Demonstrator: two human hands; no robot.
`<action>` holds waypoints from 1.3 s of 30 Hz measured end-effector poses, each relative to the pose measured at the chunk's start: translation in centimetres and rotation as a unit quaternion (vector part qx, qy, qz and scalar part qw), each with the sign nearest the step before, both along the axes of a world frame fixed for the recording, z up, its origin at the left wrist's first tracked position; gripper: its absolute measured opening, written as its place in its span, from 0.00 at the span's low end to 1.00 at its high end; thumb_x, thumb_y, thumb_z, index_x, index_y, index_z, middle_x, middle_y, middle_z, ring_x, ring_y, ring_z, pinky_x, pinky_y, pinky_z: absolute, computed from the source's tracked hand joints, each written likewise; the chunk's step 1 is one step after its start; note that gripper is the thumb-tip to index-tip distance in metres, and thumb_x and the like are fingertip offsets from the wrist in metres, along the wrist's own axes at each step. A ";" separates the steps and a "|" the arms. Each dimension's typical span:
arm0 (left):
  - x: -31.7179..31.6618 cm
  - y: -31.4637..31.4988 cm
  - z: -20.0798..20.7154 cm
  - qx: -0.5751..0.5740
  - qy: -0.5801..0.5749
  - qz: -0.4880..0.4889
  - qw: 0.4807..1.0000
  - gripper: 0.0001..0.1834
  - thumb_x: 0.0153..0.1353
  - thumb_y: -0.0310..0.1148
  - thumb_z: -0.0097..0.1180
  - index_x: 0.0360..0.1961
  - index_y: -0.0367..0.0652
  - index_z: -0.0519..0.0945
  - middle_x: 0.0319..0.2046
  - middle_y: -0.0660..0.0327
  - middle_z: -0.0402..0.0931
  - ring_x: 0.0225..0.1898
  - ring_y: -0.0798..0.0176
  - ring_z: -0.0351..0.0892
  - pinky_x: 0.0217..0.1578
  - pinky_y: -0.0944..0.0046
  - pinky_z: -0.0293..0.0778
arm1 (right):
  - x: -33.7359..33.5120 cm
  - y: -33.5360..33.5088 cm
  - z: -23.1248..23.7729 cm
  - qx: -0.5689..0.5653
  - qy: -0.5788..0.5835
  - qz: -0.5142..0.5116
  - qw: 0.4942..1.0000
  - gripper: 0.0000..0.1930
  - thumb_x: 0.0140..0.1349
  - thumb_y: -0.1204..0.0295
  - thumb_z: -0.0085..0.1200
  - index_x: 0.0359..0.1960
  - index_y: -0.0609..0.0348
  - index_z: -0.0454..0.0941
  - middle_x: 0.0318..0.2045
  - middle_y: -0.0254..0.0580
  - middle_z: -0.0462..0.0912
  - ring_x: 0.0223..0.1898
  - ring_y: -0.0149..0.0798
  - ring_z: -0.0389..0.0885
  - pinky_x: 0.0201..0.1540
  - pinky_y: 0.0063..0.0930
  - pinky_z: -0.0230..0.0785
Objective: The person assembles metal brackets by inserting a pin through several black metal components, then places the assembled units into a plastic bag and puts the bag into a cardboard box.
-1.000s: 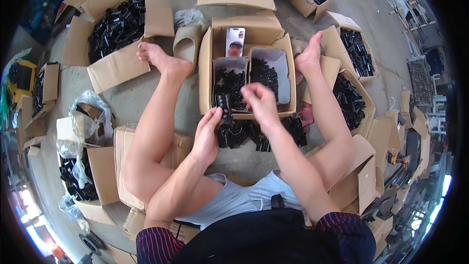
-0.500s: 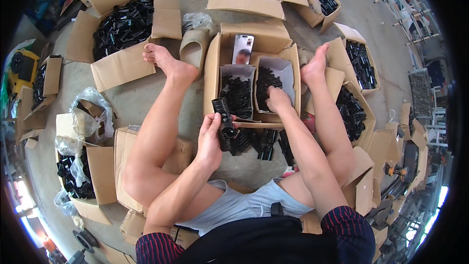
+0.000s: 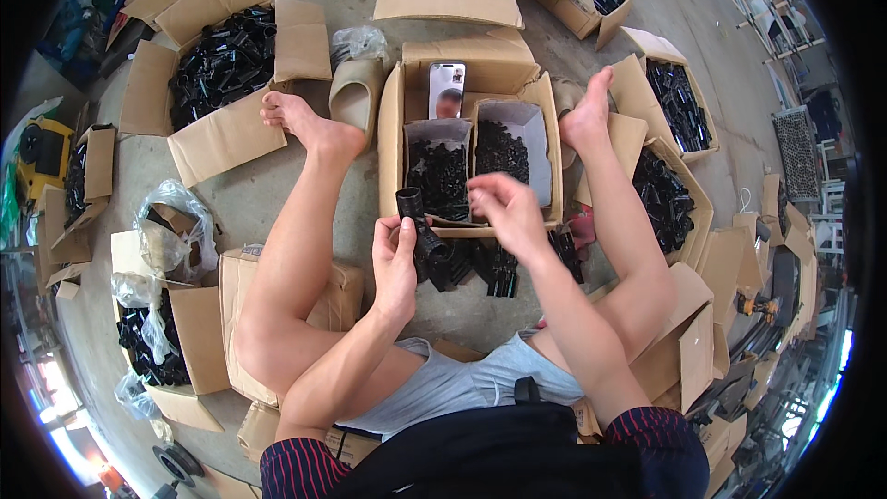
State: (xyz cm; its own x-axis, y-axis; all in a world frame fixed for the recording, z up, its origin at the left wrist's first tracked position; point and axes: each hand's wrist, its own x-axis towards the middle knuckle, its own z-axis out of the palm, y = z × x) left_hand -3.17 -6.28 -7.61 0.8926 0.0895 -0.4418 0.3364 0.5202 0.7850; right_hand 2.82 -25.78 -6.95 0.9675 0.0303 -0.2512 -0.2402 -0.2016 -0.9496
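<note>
My left hand (image 3: 395, 263) is closed around a short black plastic tube (image 3: 412, 208), which it holds tilted in front of the open cardboard box (image 3: 392, 143). Just to the right is my right hand (image 3: 508, 212), its thumb and fingertips drawn together in a pinch. Anything between them is too small to make out. Behind my hands, two grey-lined trays sit in the box: the left tray (image 3: 469, 132) and the right tray (image 3: 545, 162), both holding small black pieces. More black tubes (image 3: 502, 273) lie on the floor against the box's near side.
A phone (image 3: 447, 88) leans inside the box's far wall. Open cartons of black tubes surround me, including a large carton (image 3: 226, 148) at far left and another (image 3: 707, 120) at right. A slipper (image 3: 355, 97) lies by my left foot. Plastic bags (image 3: 176, 222) hang over a left carton.
My right hand has come out of the right tray and moved left and nearer, toward the tube. My left hand still holds the tube in nearly the same place.
</note>
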 end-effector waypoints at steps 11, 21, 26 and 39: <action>-0.7 -0.3 -0.4 0.125 -0.061 -0.023 0.990 0.08 0.78 0.34 0.49 0.50 0.42 0.68 0.42 0.60 0.79 0.41 0.74 0.74 0.42 0.71 0.72 | -4.6 5.8 5.7 -0.071 -0.095 -0.004 0.993 0.08 0.65 0.76 0.61 0.42 0.68 0.80 0.39 0.52 0.88 0.45 0.45 0.89 0.42 0.32 0.80; -0.9 -1.1 -0.3 0.153 -0.098 -0.032 0.983 0.10 0.78 0.36 0.49 0.52 0.42 0.69 0.43 0.61 0.79 0.45 0.73 0.74 0.46 0.68 0.72 | -5.7 5.7 3.5 -0.049 -0.116 -0.082 0.989 0.09 0.62 0.71 0.64 0.39 0.63 0.86 0.35 0.49 0.87 0.39 0.47 0.86 0.43 0.36 0.77; -1.3 -1.1 -0.3 0.146 -0.116 -0.022 0.982 0.11 0.78 0.37 0.49 0.52 0.42 0.68 0.43 0.61 0.78 0.45 0.72 0.73 0.47 0.68 0.71 | -5.9 6.1 3.6 -0.127 -0.168 -0.079 0.974 0.09 0.62 0.69 0.63 0.33 0.64 0.83 0.34 0.49 0.83 0.40 0.53 0.81 0.45 0.43 0.72; -2.2 -2.0 0.5 0.252 -0.162 -0.060 0.952 0.13 0.79 0.37 0.47 0.53 0.39 0.66 0.44 0.59 0.76 0.46 0.68 0.74 0.47 0.67 0.71 | -7.5 5.7 1.8 -0.259 -0.238 -0.076 0.933 0.09 0.68 0.69 0.54 0.35 0.61 0.80 0.35 0.47 0.79 0.40 0.50 0.76 0.46 0.44 0.69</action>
